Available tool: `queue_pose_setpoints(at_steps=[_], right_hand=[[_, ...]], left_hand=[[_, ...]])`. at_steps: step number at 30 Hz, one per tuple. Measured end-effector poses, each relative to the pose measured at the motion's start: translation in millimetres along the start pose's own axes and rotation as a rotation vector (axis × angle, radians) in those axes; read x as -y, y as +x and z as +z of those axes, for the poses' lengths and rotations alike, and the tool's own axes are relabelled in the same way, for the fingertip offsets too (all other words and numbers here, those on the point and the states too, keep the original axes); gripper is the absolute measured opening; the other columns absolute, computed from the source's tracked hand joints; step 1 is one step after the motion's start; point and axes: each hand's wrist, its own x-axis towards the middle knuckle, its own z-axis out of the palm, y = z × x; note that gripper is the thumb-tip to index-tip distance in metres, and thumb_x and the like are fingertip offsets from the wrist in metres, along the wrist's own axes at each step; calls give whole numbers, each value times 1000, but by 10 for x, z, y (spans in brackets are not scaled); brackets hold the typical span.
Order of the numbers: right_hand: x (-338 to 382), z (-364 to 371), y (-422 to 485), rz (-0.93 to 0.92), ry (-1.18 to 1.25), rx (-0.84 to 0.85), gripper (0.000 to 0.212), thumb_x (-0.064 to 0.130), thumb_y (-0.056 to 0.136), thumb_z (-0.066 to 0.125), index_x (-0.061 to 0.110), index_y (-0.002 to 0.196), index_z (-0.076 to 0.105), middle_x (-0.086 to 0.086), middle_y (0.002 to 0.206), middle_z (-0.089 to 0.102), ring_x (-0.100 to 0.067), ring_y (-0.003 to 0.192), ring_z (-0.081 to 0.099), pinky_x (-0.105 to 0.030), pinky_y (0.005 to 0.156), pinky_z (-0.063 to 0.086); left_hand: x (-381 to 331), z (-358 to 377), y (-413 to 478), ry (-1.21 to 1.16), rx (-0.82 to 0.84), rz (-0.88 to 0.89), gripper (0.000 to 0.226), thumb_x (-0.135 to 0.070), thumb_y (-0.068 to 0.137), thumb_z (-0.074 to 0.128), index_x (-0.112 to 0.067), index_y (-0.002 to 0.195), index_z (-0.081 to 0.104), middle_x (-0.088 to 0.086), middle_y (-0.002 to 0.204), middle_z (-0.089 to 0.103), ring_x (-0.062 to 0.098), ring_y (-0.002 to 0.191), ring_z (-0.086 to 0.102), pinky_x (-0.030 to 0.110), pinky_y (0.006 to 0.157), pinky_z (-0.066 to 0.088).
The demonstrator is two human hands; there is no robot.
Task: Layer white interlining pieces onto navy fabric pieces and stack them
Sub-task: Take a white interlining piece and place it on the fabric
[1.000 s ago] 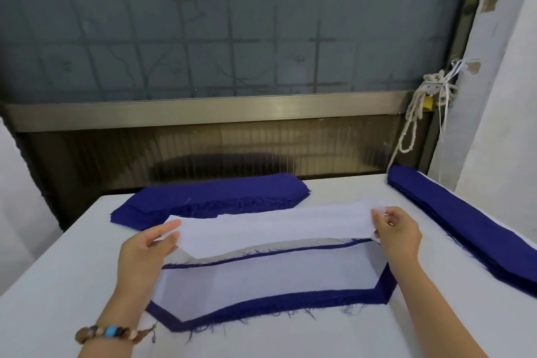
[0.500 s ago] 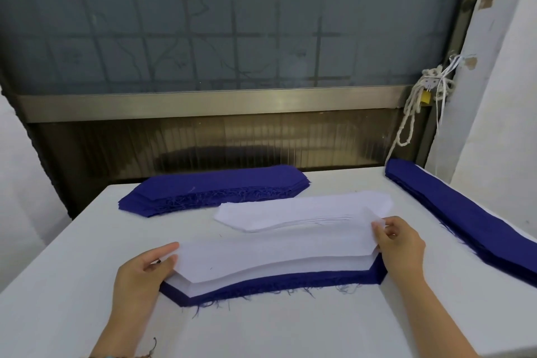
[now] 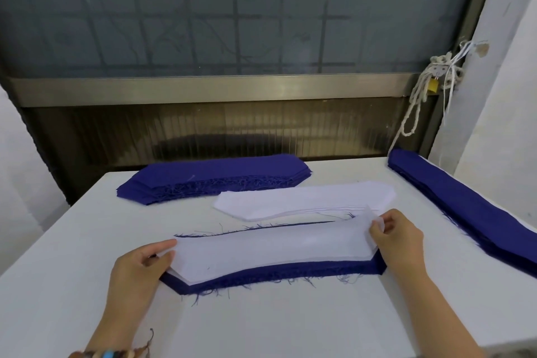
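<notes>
A white interlining piece [image 3: 270,250] lies on top of a layered stack of navy fabric [image 3: 290,272] near the front of the table. My left hand [image 3: 139,270] pinches its left end between thumb and fingers. At the right end my right hand [image 3: 398,237] pinches the corner, which is slightly lifted. The navy shows as a border along the front edge and as a frayed line behind the white piece. A stack of loose white interlining pieces [image 3: 308,200] lies just behind.
A pile of navy pieces [image 3: 215,177] sits at the back left of the white table [image 3: 261,322]. A long navy stack [image 3: 470,206] runs along the right edge by the wall. A knotted cord [image 3: 418,102] hangs at the window frame.
The white piece, held raised a second ago, has come down flat onto the navy stack. The view tilted, and the loose white stack behind came into sight.
</notes>
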Motion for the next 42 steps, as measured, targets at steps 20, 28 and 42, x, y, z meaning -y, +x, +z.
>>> queue_pose_setpoints(at_steps=[20, 28, 42], right_hand=[[-13, -1, 0, 1, -103, 90, 10, 7, 84, 60, 15, 89, 55, -3, 67, 53, -13, 61, 48, -24, 51, 34], [-31, -10, 12, 16, -89, 103, 16, 9, 86, 61, 18, 97, 54, -5, 69, 55, -15, 64, 51, -25, 53, 35], [-22, 7, 13, 26, -101, 99, 16, 8, 87, 60, 14, 101, 54, -5, 71, 55, -13, 65, 49, -24, 54, 34]], left_hand=[[-68, 59, -45, 250, -99, 142, 23, -1, 84, 71, -20, 95, 75, 1, 74, 64, 13, 74, 60, -3, 64, 37], [-103, 69, -49, 320, -109, 164, 24, 1, 81, 74, -11, 102, 75, 7, 72, 62, 19, 70, 58, -2, 65, 37], [-99, 73, -65, 324, -116, 154, 28, 8, 84, 65, -5, 108, 73, 5, 84, 63, 17, 73, 56, -3, 67, 36]])
